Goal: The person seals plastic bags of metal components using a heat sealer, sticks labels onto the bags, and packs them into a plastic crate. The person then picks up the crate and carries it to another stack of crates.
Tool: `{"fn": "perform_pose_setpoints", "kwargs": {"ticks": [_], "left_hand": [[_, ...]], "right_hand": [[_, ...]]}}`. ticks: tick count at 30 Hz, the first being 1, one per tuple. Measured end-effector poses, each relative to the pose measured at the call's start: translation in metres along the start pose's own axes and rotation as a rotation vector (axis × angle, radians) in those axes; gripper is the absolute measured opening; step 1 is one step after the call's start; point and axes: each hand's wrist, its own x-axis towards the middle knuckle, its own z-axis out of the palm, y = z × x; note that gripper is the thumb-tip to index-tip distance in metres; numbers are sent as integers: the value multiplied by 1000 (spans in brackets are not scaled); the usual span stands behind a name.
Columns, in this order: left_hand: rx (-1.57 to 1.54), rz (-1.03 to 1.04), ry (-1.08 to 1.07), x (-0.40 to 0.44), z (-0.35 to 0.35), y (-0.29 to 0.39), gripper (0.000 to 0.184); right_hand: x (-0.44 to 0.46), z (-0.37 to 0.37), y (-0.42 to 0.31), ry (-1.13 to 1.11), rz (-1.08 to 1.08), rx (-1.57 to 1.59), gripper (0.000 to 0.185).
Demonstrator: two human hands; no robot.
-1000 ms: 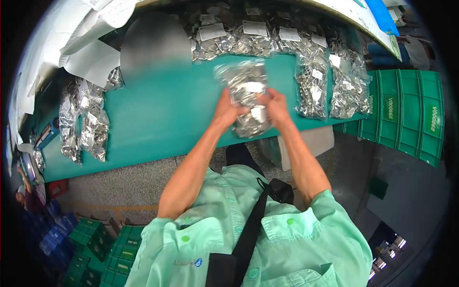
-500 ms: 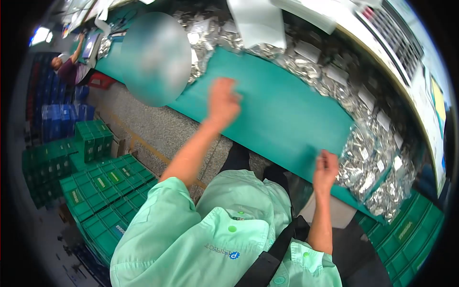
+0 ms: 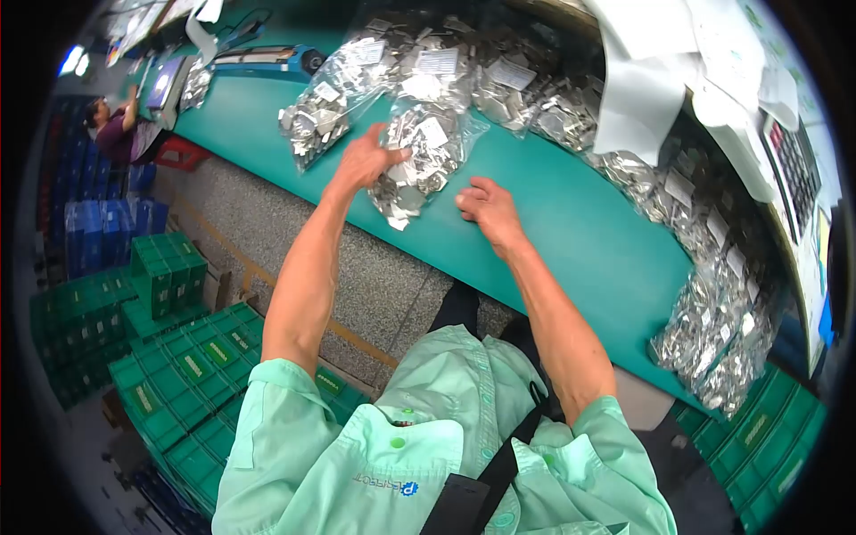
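A clear plastic bag of small silvery metal parts [image 3: 412, 183], with a white label, lies on the green tabletop [image 3: 571, 223]. My left hand [image 3: 364, 162] grips the bag's left side, its thumb across the plastic and some fingertips hidden at the edge. Just right of that bag, my right hand [image 3: 489, 212] is over the tabletop with its fingers curled in, apart from the bag; I see nothing in it. Another bag of metal parts [image 3: 316, 120] lies to the left of my left hand.
More labelled bags [image 3: 508, 85] line the table's back edge, with a heap of them [image 3: 713, 334] at the right end. White papers [image 3: 642, 98] hang over the back. Green crates [image 3: 192, 374] stand on the floor at left. A co-worker [image 3: 120, 129] sits far left.
My view has shifted to the left. My right hand has moved from the table's right end to its middle. My left hand, earlier over bare tabletop, now grips a bag.
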Motion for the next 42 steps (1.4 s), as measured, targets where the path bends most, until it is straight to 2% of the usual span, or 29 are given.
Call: {"fn": "perform_pose_setpoints", "kwargs": {"ticks": [3, 4, 8, 10, 12, 15, 17, 18, 19, 20, 21, 22, 23, 24, 25, 26, 27, 29, 31, 32, 33, 34, 36, 39, 40, 41, 42], "left_hand": [[-372, -186, -310, -23, 3, 28, 83], [-468, -222, -227, -33, 20, 35, 76], [-591, -130, -427, -64, 58, 80, 67], [-625, -139, -484, -78, 83, 99, 64], [-694, -59, -556, -96, 118, 125, 60], [-795, -3, -585, -126, 183, 177, 52], [-800, 2, -702, -140, 223, 221, 51], [-1147, 121, -807, -138, 286, 221, 55], [-1075, -9, -784, -151, 290, 246, 61], [-691, 281, -385, -158, 315, 257, 65], [-581, 313, -267, -164, 320, 268, 68], [-560, 214, -339, -164, 317, 275, 65], [-476, 213, -312, -165, 305, 272, 59], [-476, 232, -305, -164, 277, 263, 55], [-445, 308, -173, -154, 258, 241, 52], [-412, 384, -51, -140, 239, 210, 49], [-370, 369, 90, -125, 209, 178, 46], [-246, 297, 358, -93, 135, 105, 39], [-97, 180, 517, -55, 42, 31, 43], [68, 250, 676, -32, 1, -7, 46], [72, 83, 592, -15, -44, -30, 50], [188, 65, 532, 7, -85, -54, 49], [407, 157, 647, 56, -120, -113, 69], [-358, -48, 44, 112, -150, -157, 83], [-376, -77, -158, 130, -153, -168, 88], [-346, -5, -173, 130, -159, -166, 97], [-279, 4, -142, 129, -160, -164, 95]], "right_hand": [[-5, 4, 14, -65, -25, 16, 59], [-4, 5, 24, -22, -68, -19, 62], [-51, -27, 2, 176, -70, -123, 75], [-77, -60, 14, 314, -12, -136, 77], [-98, -94, 25, 369, 1, -84, 78], [-141, -159, 43, 516, -4, 29, 75], [-176, -215, 57, 600, -1, 58, 68], [-195, -238, 55, 649, -51, 109, 64], [-211, -264, 53, 722, 3, -43, 63], [-219, -286, 64, 798, -7, -75, 60], [-229, -306, 71, 825, -21, -67, 60], [-237, -329, 83, 911, -46, -324, 60], [-241, -350, 90, 921, -37, -638, 55], [-248, -356, 88, 850, -43, -559, 47], [-256, -328, 67, 1027, -119, -858, 42], [-259, -310, 51, 1054, -139, -954, 41], [-254, -297, 51, 1080, -266, -856, 36], [-231, -264, 57, 902, -356, -561, 30], [-194, -215, 50, 586, -213, -380, 26], [-174, -179, 40, 445, -175, -281, 26], [-153, -137, 28, 316, -123, -181, 26], [-134, -96, 13, 189, -75, -187, 29], [-90, -23, -8, 4, 16, -207, 35], [-20, 74, -21, -118, 67, -115, 43], [10, 104, -24, -99, 34, -127, 44], [33, 132, -24, -81, -4, -128, 45], [56, 157, -25, -54, -32, -126, 46]]}}
